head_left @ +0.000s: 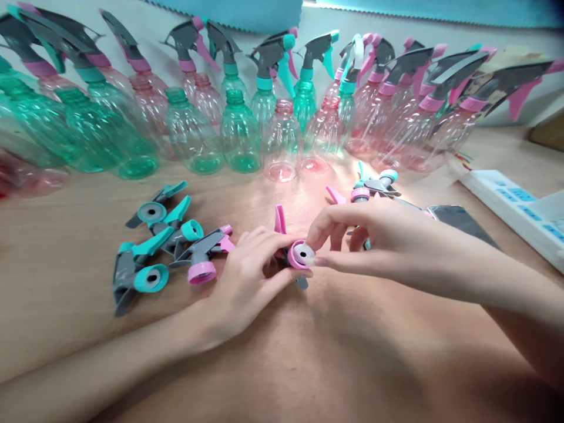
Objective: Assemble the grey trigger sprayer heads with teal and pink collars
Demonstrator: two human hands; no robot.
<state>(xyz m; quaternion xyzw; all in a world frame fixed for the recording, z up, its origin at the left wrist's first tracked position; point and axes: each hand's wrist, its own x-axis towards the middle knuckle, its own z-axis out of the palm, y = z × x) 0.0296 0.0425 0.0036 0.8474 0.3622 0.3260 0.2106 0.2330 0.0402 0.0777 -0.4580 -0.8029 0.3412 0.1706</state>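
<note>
My left hand (247,273) is closed around a grey trigger spray head, its pink collar (292,258) facing me and its pink trigger (279,218) pointing away. Most of the grey body is hidden by my fingers. A small white washer (303,254) with a dark centre hole sits at the mouth of that collar. Thumb and forefinger of my right hand (361,235) pinch the washer's right edge; how deep it lies in the collar I cannot tell. Just left of my left hand lies another pink-collared spray head (201,271).
Several teal spray heads (152,277) lie at left, and more (379,183) lie behind my right hand. Green bottles (240,135) and pink bottles (282,141) line the back, many with spray heads on. A phone (460,226) and a white box with blue markings (515,205) are at right.
</note>
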